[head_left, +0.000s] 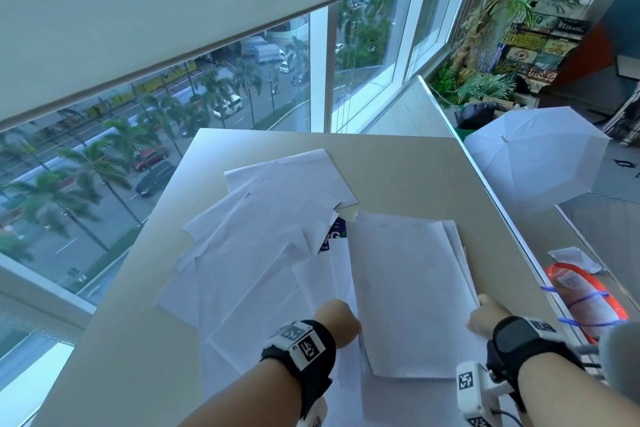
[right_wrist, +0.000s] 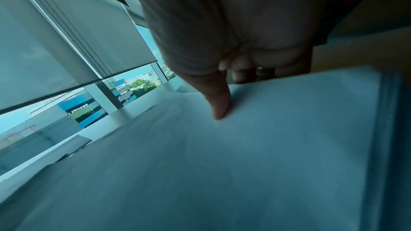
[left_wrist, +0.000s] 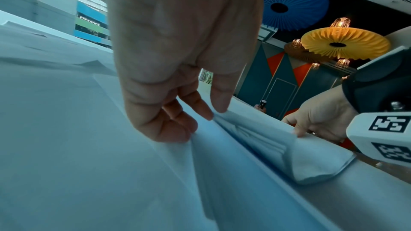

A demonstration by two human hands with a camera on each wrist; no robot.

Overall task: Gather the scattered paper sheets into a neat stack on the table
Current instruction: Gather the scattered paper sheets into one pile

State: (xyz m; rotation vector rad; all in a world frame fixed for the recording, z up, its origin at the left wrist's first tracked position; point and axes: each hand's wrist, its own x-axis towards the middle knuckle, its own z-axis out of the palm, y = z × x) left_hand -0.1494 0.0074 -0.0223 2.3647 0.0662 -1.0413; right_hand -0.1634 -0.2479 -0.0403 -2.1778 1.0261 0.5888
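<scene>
A gathered stack of white paper sheets (head_left: 408, 288) lies on the right half of the beige table (head_left: 398, 166). My left hand (head_left: 346, 317) pinches its left edge; in the left wrist view the left hand (left_wrist: 209, 113) has its thumb on top and curled fingers under the lifted stack (left_wrist: 266, 138). My right hand (head_left: 483, 314) grips the right edge. In the right wrist view the right hand (right_wrist: 227, 94) has its thumb pressed on the stack (right_wrist: 289, 111) and its fingers curled below. Scattered sheets (head_left: 263, 236) fan out to the left, overlapping.
A blue printed piece (head_left: 336, 234) peeks out between the loose sheets and the stack. A white umbrella (head_left: 533, 163) and an orange-rimmed object (head_left: 585, 298) lie beyond the table's right edge. A window wall runs past the far and left sides.
</scene>
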